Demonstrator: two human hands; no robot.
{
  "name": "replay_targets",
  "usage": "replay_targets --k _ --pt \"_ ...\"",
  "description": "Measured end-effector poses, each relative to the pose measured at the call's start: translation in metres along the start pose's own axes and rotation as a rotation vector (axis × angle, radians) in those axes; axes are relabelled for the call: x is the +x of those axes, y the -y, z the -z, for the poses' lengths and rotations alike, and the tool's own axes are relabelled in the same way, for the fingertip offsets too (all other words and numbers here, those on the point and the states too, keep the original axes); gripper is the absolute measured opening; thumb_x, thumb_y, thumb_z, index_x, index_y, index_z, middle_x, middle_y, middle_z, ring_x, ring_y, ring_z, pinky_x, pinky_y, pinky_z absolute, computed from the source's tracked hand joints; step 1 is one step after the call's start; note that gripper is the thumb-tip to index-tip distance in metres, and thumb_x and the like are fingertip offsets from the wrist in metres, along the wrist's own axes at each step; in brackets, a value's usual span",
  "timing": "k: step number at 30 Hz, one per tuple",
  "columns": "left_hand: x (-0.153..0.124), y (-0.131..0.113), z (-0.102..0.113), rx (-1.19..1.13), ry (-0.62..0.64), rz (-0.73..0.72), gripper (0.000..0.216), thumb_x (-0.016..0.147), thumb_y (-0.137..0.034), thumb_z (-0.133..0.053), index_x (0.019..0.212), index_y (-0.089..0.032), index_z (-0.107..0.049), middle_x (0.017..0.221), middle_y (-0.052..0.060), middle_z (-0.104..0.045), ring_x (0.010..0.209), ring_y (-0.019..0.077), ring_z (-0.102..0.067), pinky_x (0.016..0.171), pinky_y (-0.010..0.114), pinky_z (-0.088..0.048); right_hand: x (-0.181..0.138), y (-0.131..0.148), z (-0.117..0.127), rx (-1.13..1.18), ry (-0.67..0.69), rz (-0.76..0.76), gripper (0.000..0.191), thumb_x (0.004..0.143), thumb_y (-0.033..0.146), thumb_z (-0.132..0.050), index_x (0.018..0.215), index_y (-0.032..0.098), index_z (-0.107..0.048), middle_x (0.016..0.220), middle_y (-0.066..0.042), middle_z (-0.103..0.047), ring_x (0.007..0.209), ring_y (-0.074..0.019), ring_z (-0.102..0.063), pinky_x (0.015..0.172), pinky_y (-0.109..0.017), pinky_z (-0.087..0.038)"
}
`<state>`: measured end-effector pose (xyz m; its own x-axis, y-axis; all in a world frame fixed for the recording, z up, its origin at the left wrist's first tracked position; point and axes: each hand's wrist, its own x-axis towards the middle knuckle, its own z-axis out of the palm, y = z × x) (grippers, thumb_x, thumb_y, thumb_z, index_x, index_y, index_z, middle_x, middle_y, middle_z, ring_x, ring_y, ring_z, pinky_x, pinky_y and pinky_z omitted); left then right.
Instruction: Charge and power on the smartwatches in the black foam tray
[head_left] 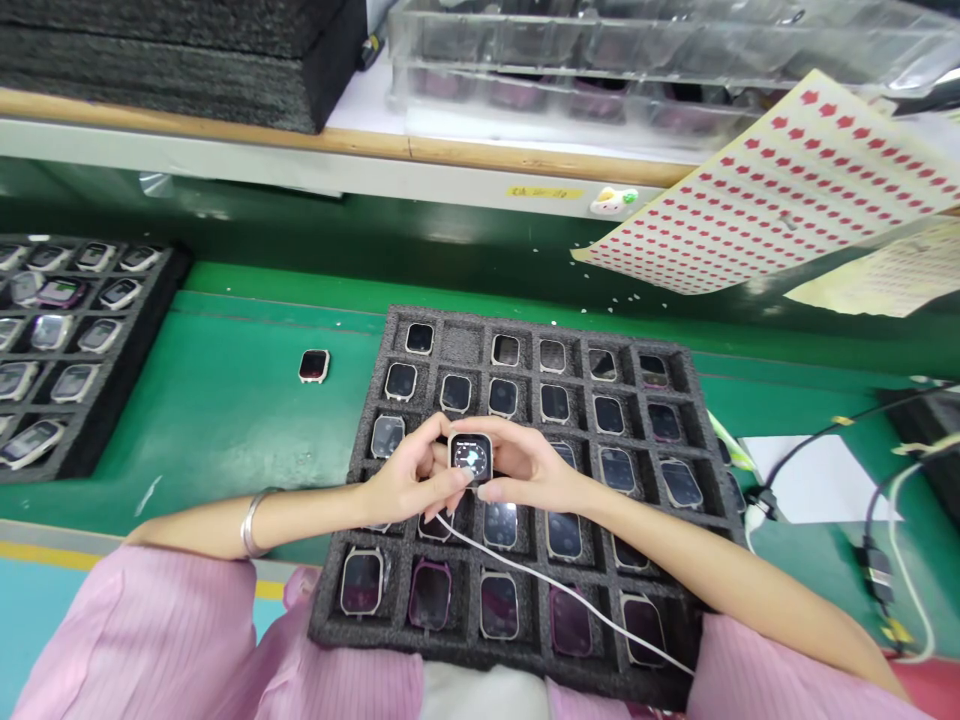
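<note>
Between my two hands is a smartwatch (pixel 471 456) without a strap, its screen lit with a watch face. My left hand (pixel 420 470) grips its left side, with the thumb lying over the lower part of the screen. On the other side, my right hand (pixel 529 465) holds the watch by its right and top edges. A white cable (pixel 540 577) runs from beneath my left fingers to the lower right; its end is hidden. Below both hands lies a dark foam tray (pixel 600 688) with strapless watches in most of its compartments.
One watch (pixel 314 365) lies alone on the green table (pixel 225 400). A second foam tray (pixel 86 440) of watches stands at the left. Above are a shelf (pixel 450 150), clear plastic trays (pixel 525 110) and a red-arrow sticker sheet (pixel 780 190). Cables (pixel 877 575) lie at the right.
</note>
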<state>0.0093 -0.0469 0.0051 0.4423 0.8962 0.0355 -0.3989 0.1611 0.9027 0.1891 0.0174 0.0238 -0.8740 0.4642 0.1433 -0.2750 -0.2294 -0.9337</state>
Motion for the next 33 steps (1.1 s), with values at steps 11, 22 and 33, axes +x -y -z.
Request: replay_targets --k 11,22,33 --pt "0.011 0.0 0.004 -0.176 -0.022 0.166 0.031 0.092 -0.037 -0.052 0.111 -0.015 -0.04 0.063 0.003 -0.071 0.031 0.0104 -0.057 0.027 0.012 -0.039 0.002 0.002 -0.004 0.067 -0.273 -0.188 0.045 0.08 0.015 -0.068 0.123 0.016 -0.055 0.079 -0.001 -0.067 0.054 -0.0088 -0.059 0.049 -0.021 -0.048" --pt "0.015 -0.006 0.004 -0.262 -0.056 0.247 0.034 0.091 -0.035 -0.054 0.113 -0.012 -0.043 0.062 0.006 -0.071 0.034 0.012 -0.059 0.029 0.013 -0.041 0.004 -0.002 -0.004 0.133 -0.373 -0.279 0.044 0.078 0.017 -0.069 0.12 0.013 -0.057 0.066 0.0 -0.064 0.048 -0.008 -0.052 0.045 -0.02 -0.042" --pt "0.004 0.001 0.004 -0.133 0.053 0.111 0.023 0.091 -0.03 -0.055 0.098 -0.019 -0.036 0.062 0.0 -0.069 0.031 0.0086 -0.057 0.029 0.01 -0.041 -0.005 0.007 -0.013 -0.129 -0.205 -0.066 0.045 0.083 0.017 -0.066 0.126 0.018 -0.052 0.091 -0.004 -0.066 0.07 -0.0136 -0.065 0.065 -0.027 -0.053"
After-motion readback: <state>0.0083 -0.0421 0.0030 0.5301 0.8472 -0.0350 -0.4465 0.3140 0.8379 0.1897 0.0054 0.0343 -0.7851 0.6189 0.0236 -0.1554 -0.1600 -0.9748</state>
